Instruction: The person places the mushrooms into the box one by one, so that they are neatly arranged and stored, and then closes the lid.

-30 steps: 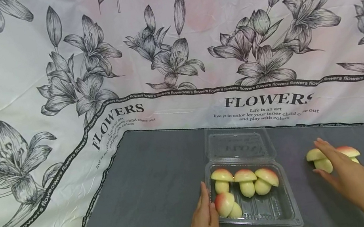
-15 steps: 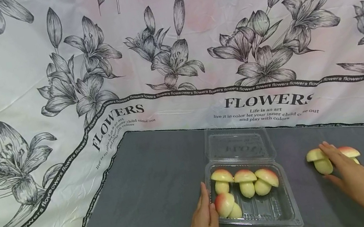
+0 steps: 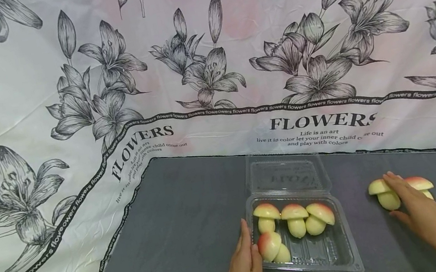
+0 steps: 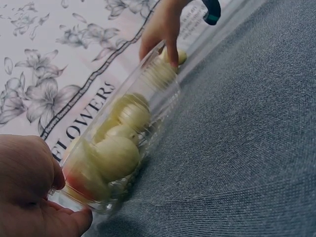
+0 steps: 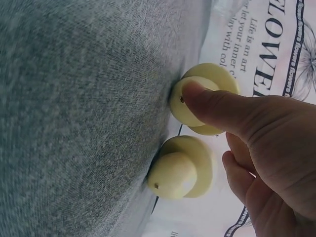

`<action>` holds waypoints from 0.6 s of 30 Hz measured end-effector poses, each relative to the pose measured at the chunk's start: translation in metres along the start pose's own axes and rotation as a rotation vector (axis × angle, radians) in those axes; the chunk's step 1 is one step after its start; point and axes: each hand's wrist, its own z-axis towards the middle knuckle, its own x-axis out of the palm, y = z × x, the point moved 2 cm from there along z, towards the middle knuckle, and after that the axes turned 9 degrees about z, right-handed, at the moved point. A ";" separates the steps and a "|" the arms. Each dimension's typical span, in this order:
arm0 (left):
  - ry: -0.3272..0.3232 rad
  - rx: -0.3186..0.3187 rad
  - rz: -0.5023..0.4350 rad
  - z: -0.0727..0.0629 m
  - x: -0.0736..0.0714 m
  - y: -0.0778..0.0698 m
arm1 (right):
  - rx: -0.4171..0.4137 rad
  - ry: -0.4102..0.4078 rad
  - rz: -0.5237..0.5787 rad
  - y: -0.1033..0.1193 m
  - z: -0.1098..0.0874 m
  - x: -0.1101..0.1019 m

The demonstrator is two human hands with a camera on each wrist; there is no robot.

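My left hand point(image 3: 242, 266) grips the left side of a clear plastic clamshell box point(image 3: 351, 248), its lid folded back. In the left wrist view the thumb and fingers point(image 4: 74, 219) pinch the box's edge. Several toy mushrooms point(image 3: 294, 219), with yellow stems and red-tinted caps, lie inside it. Right of the box, my right hand point(image 3: 423, 212) is on another toy mushroom point(image 3: 386, 197). In the right wrist view its thumb point(image 5: 200, 98) presses the stem end of that mushroom, while the fingers go behind the cap. Beside it lies one more mushroom point(image 3: 422, 183), partly hidden by the hand.
The box's open lid point(image 3: 287, 175) lies toward the back of the grey cloth-covered table point(image 3: 174, 239). A white fabric backdrop point(image 3: 217, 131) with printed flowers rises behind the table and along its left side.
My right hand has come slightly down and right, and its thumb has closed in on the mushroom's stem. The left hand has kept its place on the box.
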 end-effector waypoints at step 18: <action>-0.006 0.018 0.004 -0.001 -0.001 -0.003 | 0.020 0.037 -0.002 -0.010 0.008 0.005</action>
